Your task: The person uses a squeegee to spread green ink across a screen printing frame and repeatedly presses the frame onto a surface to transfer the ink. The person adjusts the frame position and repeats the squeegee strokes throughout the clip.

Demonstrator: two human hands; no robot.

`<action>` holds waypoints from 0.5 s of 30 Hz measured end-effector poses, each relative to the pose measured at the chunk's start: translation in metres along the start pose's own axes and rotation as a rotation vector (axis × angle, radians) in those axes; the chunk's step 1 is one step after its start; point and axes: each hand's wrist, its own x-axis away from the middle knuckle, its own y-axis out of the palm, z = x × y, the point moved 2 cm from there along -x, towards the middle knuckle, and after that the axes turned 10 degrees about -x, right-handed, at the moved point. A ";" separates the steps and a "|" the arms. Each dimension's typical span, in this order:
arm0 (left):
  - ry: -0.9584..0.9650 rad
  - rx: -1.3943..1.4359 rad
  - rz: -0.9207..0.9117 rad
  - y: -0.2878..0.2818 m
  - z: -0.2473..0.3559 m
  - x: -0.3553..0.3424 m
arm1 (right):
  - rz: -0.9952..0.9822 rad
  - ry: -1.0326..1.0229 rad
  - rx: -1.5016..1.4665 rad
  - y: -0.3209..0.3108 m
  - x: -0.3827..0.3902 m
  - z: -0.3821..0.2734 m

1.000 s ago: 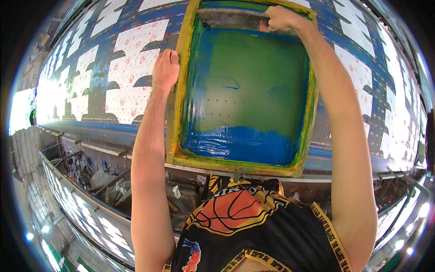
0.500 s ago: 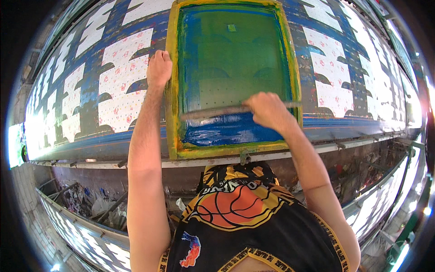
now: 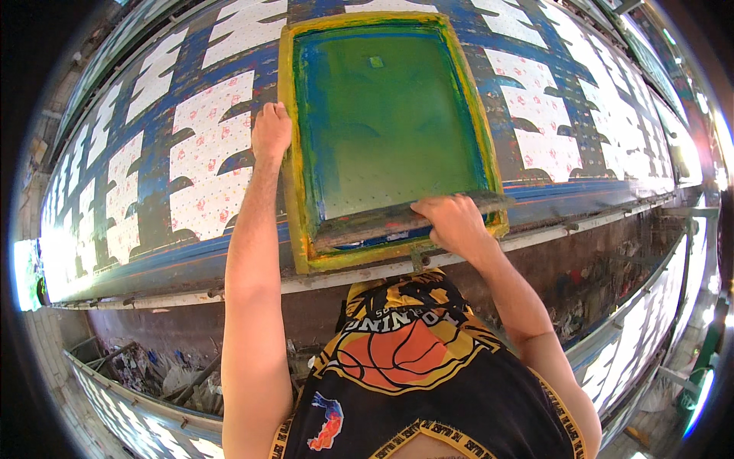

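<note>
A screen-printing frame point(image 3: 300, 241) with yellow, paint-smeared edges lies on the long table before me. Its mesh point(image 3: 375, 115) looks green, with blue smears along the sides. My left hand point(image 3: 271, 131) is closed at the frame's left edge; its fingertips are partly hidden. Inside the near end, my right hand point(image 3: 456, 222) grips a long, stained squeegee point(image 3: 367, 222) lying crosswise and slightly tilted, its right end over the frame's edge. A strip of blue ink point(image 3: 355, 244) shows just on the near side of the squeegee.
White printed fabric pieces point(image 3: 212, 149) with curved cutouts lie in rows on the blue-stained table, left of the frame; more pieces point(image 3: 535, 115) lie to its right. A metal rail point(image 3: 535, 239) with small stops edges the table. Below it, a trough holds scraps point(image 3: 172, 375).
My right hand has pulled the squeegee toward me to the near end of the mesh, and the wide blue ink pool has narrowed. My left hand stays at the frame's edge.
</note>
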 end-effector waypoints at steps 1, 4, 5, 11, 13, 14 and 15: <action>0.007 0.028 0.024 0.001 -0.002 0.000 | 0.061 -0.055 -0.032 0.001 0.007 -0.004; 0.029 0.069 0.055 0.006 -0.005 -0.002 | 0.084 -0.054 0.028 0.021 0.013 -0.011; 0.037 0.074 0.060 0.007 -0.006 -0.003 | 0.075 -0.028 0.058 0.027 0.013 -0.010; 0.035 0.082 0.062 0.010 -0.008 -0.006 | 0.186 -0.033 0.095 0.020 -0.050 0.017; 0.042 0.080 0.075 0.008 -0.007 -0.005 | 0.158 0.009 0.145 0.007 -0.096 0.032; 0.042 0.080 0.076 0.007 -0.007 -0.005 | 0.133 0.029 0.135 -0.001 -0.122 0.042; 0.044 0.077 0.079 0.006 -0.006 -0.004 | 0.108 0.049 0.125 -0.010 -0.149 0.052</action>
